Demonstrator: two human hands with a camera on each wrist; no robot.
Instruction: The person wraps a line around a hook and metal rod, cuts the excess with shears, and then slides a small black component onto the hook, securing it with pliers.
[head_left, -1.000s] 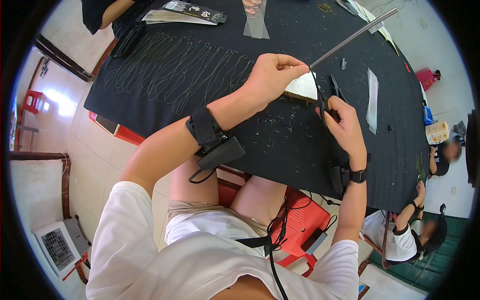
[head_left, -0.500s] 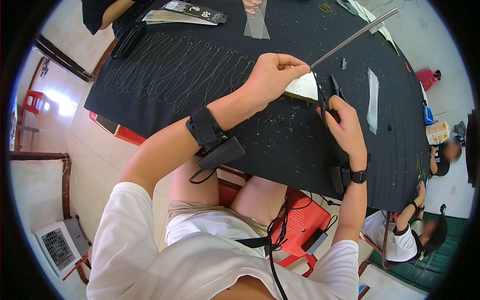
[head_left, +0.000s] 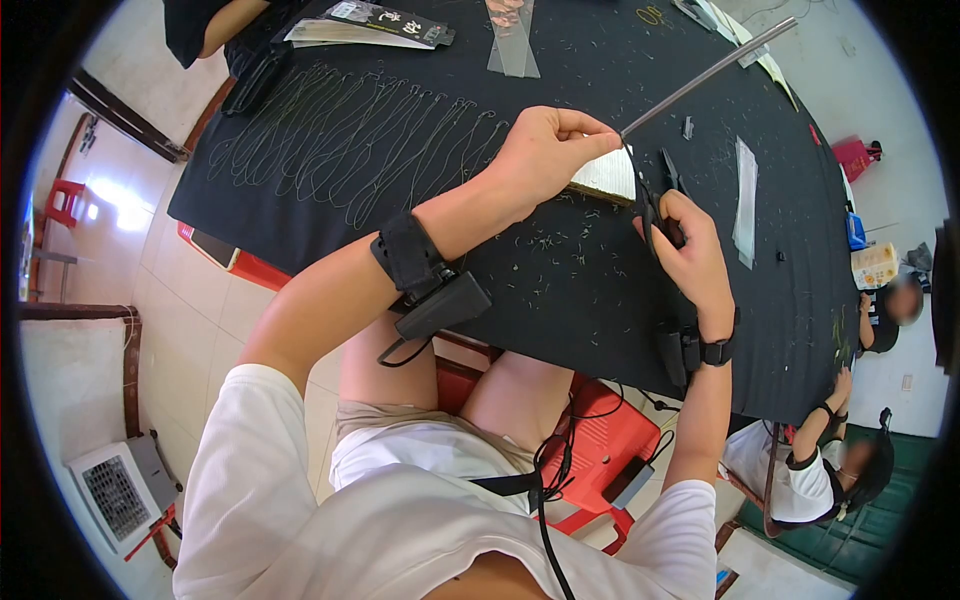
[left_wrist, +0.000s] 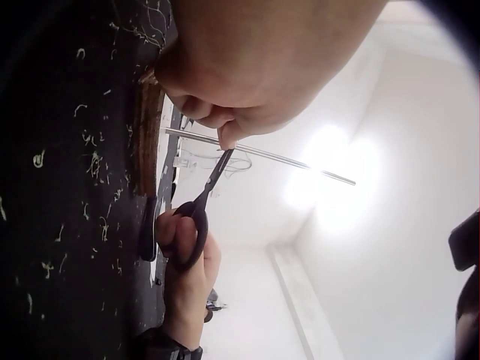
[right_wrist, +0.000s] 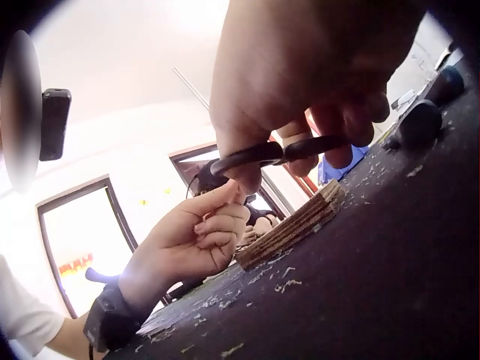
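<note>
Above a light-topped block with layered brown sides, my left hand has thumb and forefinger pinched together on something too small to make out. A thin metal rod slants up from behind those fingertips; in the left wrist view the rod rises from beside the block. My right hand grips black scissors by the handles. Their blades point at the pinched fingertips of my left hand, with the tips touching or very close in the left wrist view.
Looped thin strands lie in a row at the left of the black-covered table. A second black tool, a clear strip, packets and small clippings are about. Two people are at the right.
The fingers of my right hand have shifted slightly on the scissors, and the handles look a little farther apart. My left hand, the block and the rod have stayed in place.
</note>
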